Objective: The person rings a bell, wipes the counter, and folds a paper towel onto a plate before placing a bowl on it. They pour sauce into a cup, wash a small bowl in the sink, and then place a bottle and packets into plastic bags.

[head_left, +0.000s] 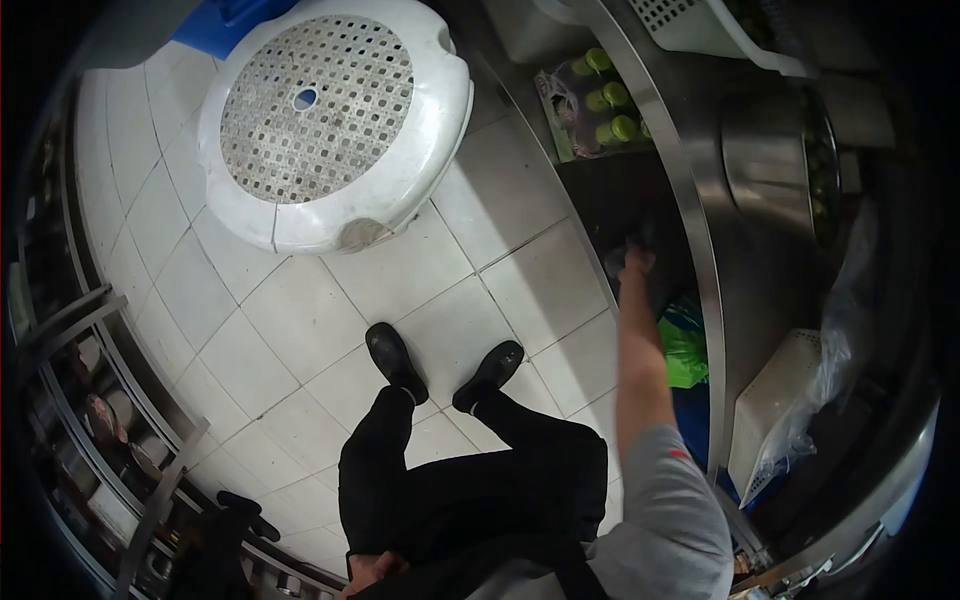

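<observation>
My right arm stretches down to the low shelf (598, 205) beneath the steel counter on the right. At its end my right hand (637, 262) is closed over the dark shelf surface, with something greyish at its fingers, too blurred and shaded to name. Just beyond the hand stands a plastic-wrapped pack of bottles with yellow-green caps (613, 98). On the near side of it lies a bright green plastic bag (684, 354). Down by my lap, at the lower frame edge, is my left hand (372, 572); its fingers are mostly hidden.
A white round stool (440, 150) with a perforated top stands on the tiled floor (270, 355). Along the right, the counter edge (690, 200) carries a steel pot (765, 165) and a white crate (765, 410). Metal racks (90, 440) line the left.
</observation>
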Tool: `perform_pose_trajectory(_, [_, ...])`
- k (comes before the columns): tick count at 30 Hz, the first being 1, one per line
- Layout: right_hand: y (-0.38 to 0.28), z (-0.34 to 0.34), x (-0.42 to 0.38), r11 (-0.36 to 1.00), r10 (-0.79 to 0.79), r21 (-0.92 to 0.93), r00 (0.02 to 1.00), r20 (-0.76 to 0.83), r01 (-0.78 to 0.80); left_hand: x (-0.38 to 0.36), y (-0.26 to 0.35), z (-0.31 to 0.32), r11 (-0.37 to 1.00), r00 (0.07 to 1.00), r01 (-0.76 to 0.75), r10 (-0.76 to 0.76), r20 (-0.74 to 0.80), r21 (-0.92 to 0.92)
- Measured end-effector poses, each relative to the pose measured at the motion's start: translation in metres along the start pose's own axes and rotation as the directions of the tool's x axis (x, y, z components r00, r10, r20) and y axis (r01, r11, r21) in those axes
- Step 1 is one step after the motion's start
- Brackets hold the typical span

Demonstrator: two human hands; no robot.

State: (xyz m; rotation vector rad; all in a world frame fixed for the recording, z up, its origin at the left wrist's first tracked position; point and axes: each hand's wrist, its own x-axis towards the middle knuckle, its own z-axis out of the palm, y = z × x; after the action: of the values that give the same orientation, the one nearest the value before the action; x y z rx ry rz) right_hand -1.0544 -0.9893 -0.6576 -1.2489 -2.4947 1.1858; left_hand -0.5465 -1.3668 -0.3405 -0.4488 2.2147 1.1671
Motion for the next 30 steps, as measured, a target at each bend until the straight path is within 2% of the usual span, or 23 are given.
perform_pose_trajectory(1, [0.013, 0.035, 0.006, 0.958, 0.218, 0.223, 0.964, -0.151, -0.182, 0.001, -0.001, 0.001, 1.000, 0.999, 0.022, -0.022, 0.042, -0.010])
perform_pose_trajectory(2, [0.020, 0.073, 0.015, 0.899, -0.040, -0.438, 0.999, -0.002, 0.035, 0.001, 0.000, 0.000, 0.999, 0.995, 0.042, -0.041, 0.086, -0.014])
perform_pose_trajectory(3, [0.024, 0.096, 0.013, 0.411, -0.150, -0.859, 0.952, 0.267, 0.305, 0.003, 0.003, 0.000, 0.999, 0.995, 0.046, -0.044, 0.088, -0.013])
perform_pose_trajectory(4, [-0.035, 0.081, -0.052, 0.902, -0.065, -0.367, 0.911, 0.407, 0.229, 0.009, 0.005, -0.002, 0.999, 0.997, -0.044, 0.043, 0.058, 0.014])
perform_pose_trajectory(5, [-0.026, 0.102, -0.075, 0.942, -0.315, 0.072, 0.786, 0.531, 0.329, 0.011, 0.010, -0.003, 0.990, 0.990, -0.137, 0.135, 0.031, 0.041])
perform_pose_trajectory(6, [-0.071, 0.082, -0.106, 0.944, -0.179, -0.011, 0.540, 0.823, 0.330, 0.010, 0.016, -0.004, 0.988, 0.988, -0.150, 0.148, 0.034, 0.041])
perform_pose_trajectory(7, [-0.061, 0.095, -0.123, 0.977, -0.109, 0.039, 0.333, 0.936, 0.210, 0.010, 0.023, -0.006, 0.995, 0.994, -0.104, 0.104, 0.033, 0.006])
perform_pose_trajectory(8, [-0.095, 0.062, -0.165, 0.821, -0.356, 0.105, 0.359, 0.863, 0.561, 0.013, 0.030, -0.009, 0.997, 0.997, -0.069, 0.070, 0.033, -0.027])
perform_pose_trajectory(9, [-0.112, 0.037, -0.196, 0.654, -0.479, 0.053, 0.358, 0.802, 0.755, 0.011, 0.033, -0.008, 0.998, 0.999, 0.012, -0.009, 0.053, -0.061])
perform_pose_trajectory(10, [-0.130, 0.008, -0.223, 0.662, -0.424, -0.047, 0.427, 0.799, 0.748, 0.009, 0.038, -0.012, 0.993, 0.994, 0.084, -0.077, 0.079, -0.083])
perform_pose_trajectory(12, [-0.151, -0.058, -0.254, 0.701, -0.394, 0.003, 0.384, 0.835, 0.713, 0.010, 0.055, -0.022, 0.982, 0.991, 0.133, -0.128, 0.048, -0.133])
perform_pose_trajectory(14, [-0.191, -0.146, -0.267, 0.722, -0.443, 0.131, 0.309, 0.841, 0.679, 0.012, 0.030, -0.024, 0.905, 0.979, 0.197, -0.198, 0.037, -0.377])
perform_pose_trajectory(15, [-0.218, -0.196, -0.267, 0.805, -0.361, 0.169, 0.243, 0.900, 0.569, 0.015, 0.033, -0.044, 0.813, 0.954, 0.293, -0.281, 0.102, -0.503])
perform_pose_trajectory(17, [-0.257, -0.289, -0.261, 0.792, -0.516, 0.393, 0.169, 0.839, 0.466, 0.020, 0.028, -0.079, 0.573, 0.865, 0.475, -0.445, 0.234, -0.668])
perform_pose_trajectory(19, [-0.309, -0.401, -0.256, 0.780, -0.588, 0.435, 0.289, 0.755, 0.450, 0.025, 0.005, -0.121, 0.608, 0.881, 0.425, -0.447, 0.154, -0.670])
perform_pose_trajectory(20, [-0.338, -0.460, -0.258, 0.852, -0.500, 0.335, 0.440, 0.746, 0.401, 0.029, 0.009, -0.143, 0.663, 0.902, 0.365, -0.424, 0.073, -0.654])
perform_pose_trajectory(22, [-0.346, -0.545, -0.243, 0.804, -0.589, 0.379, 0.695, 0.411, 0.457, 0.047, 0.036, -0.188, 0.592, 0.969, 0.219, -0.226, 0.102, -0.775])
perform_pose_trajectory(23, [-0.355, -0.581, -0.243, 0.826, -0.500, 0.415, 0.835, 0.228, 0.381, 0.053, 0.095, -0.209, 0.647, 0.977, 0.202, -0.184, 0.107, -0.735])
perform_pose_trajectory(24, [-0.345, -0.607, -0.225, 0.777, -0.592, 0.243, 0.805, -0.033, 0.581, 0.054, 0.163, -0.221, 0.598, 0.989, 0.142, -0.107, 0.098, -0.789])
perform_pose_trajectory(26, [-0.326, -0.641, -0.185, 0.731, -0.502, 0.392, 0.829, -0.247, 0.559, 0.039, 0.318, -0.235, 0.518, 0.974, 0.065, 0.155, 0.168, -0.853])
perform_pose_trajectory(28, [-0.334, -0.646, -0.153, 0.638, -0.354, 0.597, 0.874, -0.334, 0.487, 0.019, 0.443, -0.222, 0.444, 0.728, 0.000, 0.614, 0.304, -0.896])
perform_pose_trajectory(29, [-0.341, -0.642, -0.134, 0.589, -0.334, 0.660, 0.884, -0.328, 0.467, -0.003, 0.505, -0.215, 0.373, 0.446, 0.162, 0.798, 0.405, -0.914])
perform_pose_trajectory(30, [-0.349, -0.633, -0.110, 0.536, -0.311, 0.720, 0.896, -0.316, 0.440, -0.014, 0.534, -0.197, 0.494, 0.247, 0.237, 0.802, 0.544, -0.837])
